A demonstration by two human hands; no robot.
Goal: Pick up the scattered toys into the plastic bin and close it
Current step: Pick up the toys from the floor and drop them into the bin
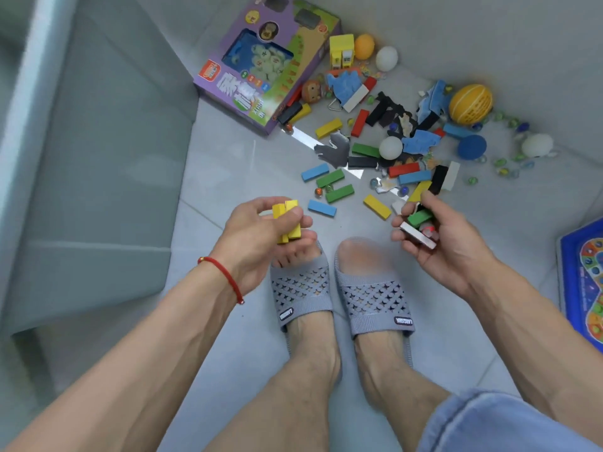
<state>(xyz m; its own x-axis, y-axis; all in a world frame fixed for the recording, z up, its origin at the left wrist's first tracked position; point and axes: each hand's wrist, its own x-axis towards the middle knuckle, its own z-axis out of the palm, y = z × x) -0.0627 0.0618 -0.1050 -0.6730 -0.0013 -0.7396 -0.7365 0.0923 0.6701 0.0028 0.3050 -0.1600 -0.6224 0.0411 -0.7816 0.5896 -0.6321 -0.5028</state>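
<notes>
Left hand (264, 230) is pinching two yellow blocks (287, 220) above the slippers (339, 288). Right hand (437, 233) is gripping green and white blocks (419, 225). Toys (391, 138) are lying scattered on floor ahead; bin (98, 164) is sitting left.

Toy count on the floor, roughly:
one purple game box (261, 60), one yellow ribbed ball (470, 104), one orange ball (364, 46), three white balls (387, 58), two slippers (301, 288); too many blocks and marbles to count.

The board game (584, 282) is cut off by the right edge.
</notes>
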